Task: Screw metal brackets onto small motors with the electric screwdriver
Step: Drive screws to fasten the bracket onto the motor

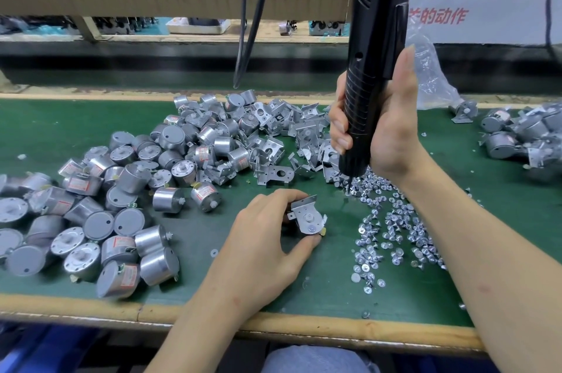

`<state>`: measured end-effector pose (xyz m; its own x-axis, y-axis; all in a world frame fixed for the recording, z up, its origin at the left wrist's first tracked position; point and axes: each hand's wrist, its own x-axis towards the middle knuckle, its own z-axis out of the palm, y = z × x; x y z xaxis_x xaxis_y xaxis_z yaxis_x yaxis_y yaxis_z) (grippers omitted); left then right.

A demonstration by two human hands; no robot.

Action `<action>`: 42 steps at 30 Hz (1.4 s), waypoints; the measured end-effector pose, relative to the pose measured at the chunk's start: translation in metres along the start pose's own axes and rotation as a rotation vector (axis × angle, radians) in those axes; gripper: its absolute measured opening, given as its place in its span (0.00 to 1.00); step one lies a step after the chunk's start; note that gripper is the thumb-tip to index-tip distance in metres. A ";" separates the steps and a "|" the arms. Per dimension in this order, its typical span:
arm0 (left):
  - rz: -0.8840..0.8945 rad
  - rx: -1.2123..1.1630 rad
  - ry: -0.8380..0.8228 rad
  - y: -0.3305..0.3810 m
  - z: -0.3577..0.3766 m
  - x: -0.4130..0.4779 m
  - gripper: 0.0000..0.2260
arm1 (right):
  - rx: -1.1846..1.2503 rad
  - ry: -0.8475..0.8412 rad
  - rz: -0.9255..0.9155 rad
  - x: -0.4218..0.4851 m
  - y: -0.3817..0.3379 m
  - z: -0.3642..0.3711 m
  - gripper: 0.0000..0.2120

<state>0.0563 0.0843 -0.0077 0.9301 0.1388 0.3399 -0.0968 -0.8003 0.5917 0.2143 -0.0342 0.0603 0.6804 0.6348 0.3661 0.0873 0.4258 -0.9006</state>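
Note:
My left hand (267, 235) grips a small silver motor with a metal bracket (307, 216) laid over its face, holding it on the green mat (36, 129). Fingers and thumb curl round the motor body. My right hand (386, 129) grips the black electric screwdriver (374, 53) upright. Its bit tip (347, 185) points down into the heap of small silver screws (392, 229), to the upper right of the held motor. A pile of loose motors (100, 205) lies left, and loose brackets (273, 135) lie behind the held motor.
Motors with brackets on them (517, 132) lie at the far right. A clear plastic bag (431, 77) stands behind my right hand. Black cables (246, 38) hang above the mat. The wooden bench edge (304, 327) runs along the front.

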 end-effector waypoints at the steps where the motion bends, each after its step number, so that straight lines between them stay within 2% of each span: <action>1: -0.001 -0.002 -0.001 0.000 0.000 0.000 0.19 | 0.003 -0.004 -0.002 0.000 0.000 0.000 0.38; 22: 0.001 0.000 -0.006 -0.002 -0.001 0.001 0.20 | -0.045 0.008 0.014 -0.003 0.001 0.007 0.39; 31: -0.033 -0.015 -0.010 -0.006 0.001 0.002 0.20 | -0.074 0.003 -0.184 -0.006 -0.016 0.035 0.33; 42: 0.008 0.015 -0.003 -0.003 -0.001 0.004 0.20 | -0.045 0.037 -0.192 -0.011 -0.004 0.057 0.32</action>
<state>0.0599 0.0876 -0.0074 0.9304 0.1305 0.3425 -0.0990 -0.8103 0.5776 0.1644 -0.0060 0.0730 0.6745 0.5202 0.5238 0.2495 0.5071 -0.8250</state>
